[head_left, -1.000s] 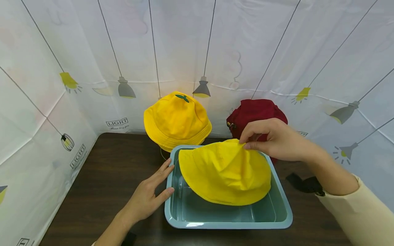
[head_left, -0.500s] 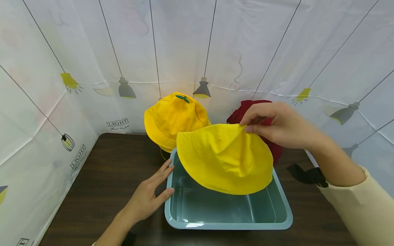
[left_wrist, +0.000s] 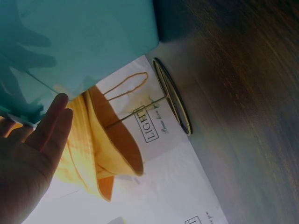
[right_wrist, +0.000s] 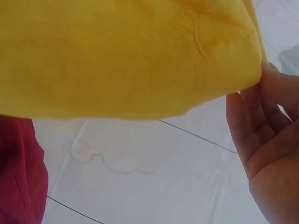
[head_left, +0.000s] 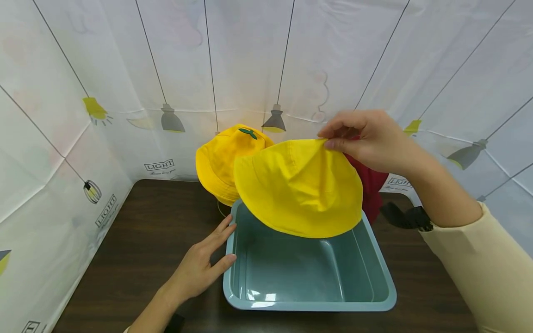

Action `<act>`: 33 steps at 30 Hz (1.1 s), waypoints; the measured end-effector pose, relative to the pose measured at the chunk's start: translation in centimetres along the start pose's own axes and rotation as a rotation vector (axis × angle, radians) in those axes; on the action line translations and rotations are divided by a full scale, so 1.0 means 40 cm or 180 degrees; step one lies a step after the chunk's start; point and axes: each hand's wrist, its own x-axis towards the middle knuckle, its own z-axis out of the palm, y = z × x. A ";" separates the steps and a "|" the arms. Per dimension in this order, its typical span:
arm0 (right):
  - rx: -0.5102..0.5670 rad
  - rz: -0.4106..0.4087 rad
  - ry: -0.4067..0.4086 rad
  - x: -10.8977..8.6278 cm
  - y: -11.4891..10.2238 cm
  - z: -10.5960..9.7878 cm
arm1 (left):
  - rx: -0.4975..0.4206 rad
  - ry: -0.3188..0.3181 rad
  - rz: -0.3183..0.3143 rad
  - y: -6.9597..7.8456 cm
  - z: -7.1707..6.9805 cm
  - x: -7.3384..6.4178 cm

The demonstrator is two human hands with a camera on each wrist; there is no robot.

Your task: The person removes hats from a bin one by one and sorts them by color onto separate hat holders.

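Pinched at its crown by my right hand [head_left: 370, 141], a bright yellow bucket hat [head_left: 300, 189] hangs over the back part of a blue-grey plastic tub [head_left: 308, 306]. In the right wrist view the thumb and fingers grip the cloth of the yellow hat [right_wrist: 117, 60] at its edge. My left hand [head_left: 200, 268] rests against the tub's left rim with its fingers extended. The left wrist view shows the left hand [left_wrist: 35, 158] beside the tub's outer wall [left_wrist: 103, 42]. Behind the held hat, an orange-yellow hat [head_left: 225, 162] with a green leaf is partly covered.
A dark red hat [head_left: 372, 185] stands at the back right, mostly hidden by the held hat and hand. A thin wire stand with a round base [left_wrist: 173, 95] carries the orange-yellow hat. The dark wooden table [head_left: 137, 240] meets a printed cloth backdrop [head_left: 245, 55].
My right hand has lifted the yellow bucket hat up out of the tub and slightly away, so more of the tub's inside shows. The left hand has stayed at the rim.
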 end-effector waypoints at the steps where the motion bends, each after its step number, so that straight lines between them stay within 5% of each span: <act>1: -0.0020 0.0016 0.0040 0.005 0.002 0.000 | -0.0003 -0.0004 -0.0004 0.000 0.000 0.000; 16: -0.0143 0.0338 0.0770 0.081 0.006 -0.008 | 0.0051 -0.0009 -0.0004 0.005 0.001 -0.006; 33: -0.0022 0.0221 0.1515 0.184 0.041 0.015 | 0.0010 -0.0022 -0.0023 0.015 0.005 -0.005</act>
